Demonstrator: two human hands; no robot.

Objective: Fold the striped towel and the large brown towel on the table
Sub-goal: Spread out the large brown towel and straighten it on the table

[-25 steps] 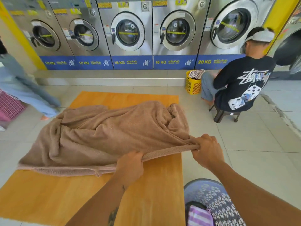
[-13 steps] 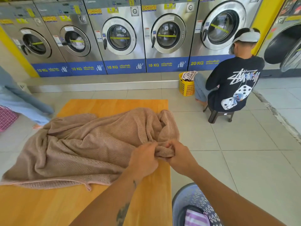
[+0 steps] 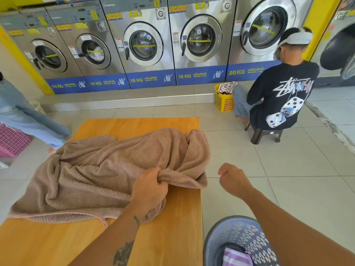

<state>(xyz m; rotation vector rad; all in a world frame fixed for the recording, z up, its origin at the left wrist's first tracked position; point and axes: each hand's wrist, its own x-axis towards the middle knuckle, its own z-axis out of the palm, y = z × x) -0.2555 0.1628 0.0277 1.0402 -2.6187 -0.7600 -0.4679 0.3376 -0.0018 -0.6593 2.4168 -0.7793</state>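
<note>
The brown towel is soft, bumpy cloth, not shiny, and the table under it is smooth wood. At 12 o'clock the washing machines are shiny metal with glass doors, and at 5 o'clock the basket is smooth plastic with holes.

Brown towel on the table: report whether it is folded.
Not folded. The brown towel lies crumpled in loose wrinkles and humps across the table; no flat, squared layers show.

Blue washer panels read 10 KG twice, 15 KG twice, and 20 KG.
</note>
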